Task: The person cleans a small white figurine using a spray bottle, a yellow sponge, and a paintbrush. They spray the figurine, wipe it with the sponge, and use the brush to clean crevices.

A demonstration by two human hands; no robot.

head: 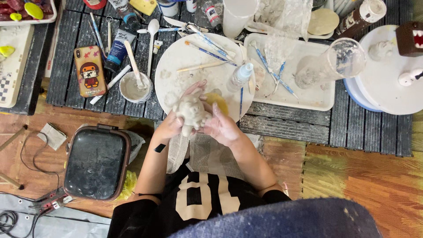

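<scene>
Dark slatted tabletop (282,128) sits low over a wooden floor (365,172), crowded with modelling clutter. At far left lies a phone (90,71) in an orange cartoon case, with a black lidded container (97,162) on the floor below it. Next along, a small cup of pale slip (135,87) holds a wooden stick, and a paint tube (120,47) lies beside it.

At the centre, a round white work board (194,66) carries brushes and modelling tools. Over its near edge, both hands cup a lumpy clay figure (191,112) — the left hand (169,125) wraps its left side and underside, the right hand (222,128) curls loosely against its right flank, fingers partly closed around it. The clay looks damp and soft, fairly dense for its bulk, and likely to dent or lose its small knobs under pinching; the broad body seems the safest place to support, not the protrusions.

Just behind the figure sit a yellow sponge (218,102) and a small spray bottle (241,76), near enough to knock. Further right, a white tray (317,99) holds more brushes and a tipped clear cup (332,64); at far right, a white turntable (387,88) bears a brown box-shaped figurine (410,39).
</scene>
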